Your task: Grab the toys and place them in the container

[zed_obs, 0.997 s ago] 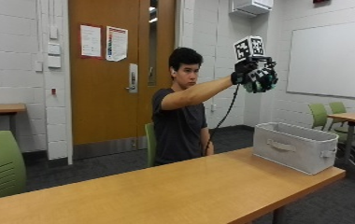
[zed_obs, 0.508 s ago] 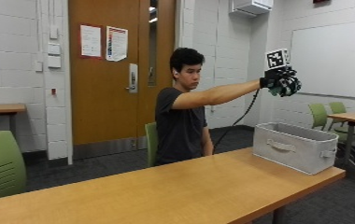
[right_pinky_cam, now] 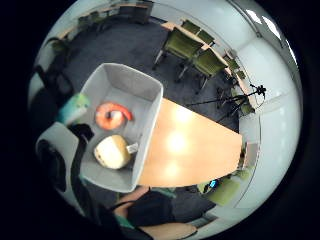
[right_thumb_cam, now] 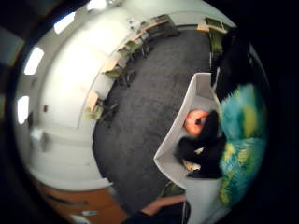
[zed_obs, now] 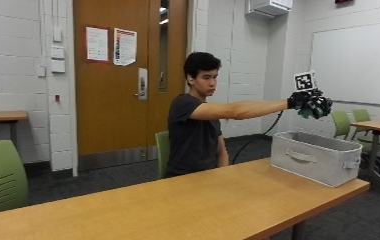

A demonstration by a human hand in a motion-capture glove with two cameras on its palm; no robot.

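Note:
My gloved right hand (zed_obs: 308, 102) is stretched out high above the grey fabric container (zed_obs: 315, 156), which stands at the right end of the wooden table (zed_obs: 177, 205). The fingers are curled round a fluffy teal and yellow toy (zed_obs: 318, 108), which also shows beside the palm (right_thumb_cam: 240, 140) (right_pinky_cam: 74, 108). Inside the container (right_pinky_cam: 127, 90) lie an orange toy (right_pinky_cam: 112, 115) and a cream round toy (right_pinky_cam: 112, 151).
Green chairs (zed_obs: 0, 175) stand at the left and behind the person. Another table with green chairs (zed_obs: 376, 125) stands to the right of the container. Dark carpet lies beyond the table's end.
The arm has swung to the right with the toy, from in front of the person to above the container, and has come a little lower.

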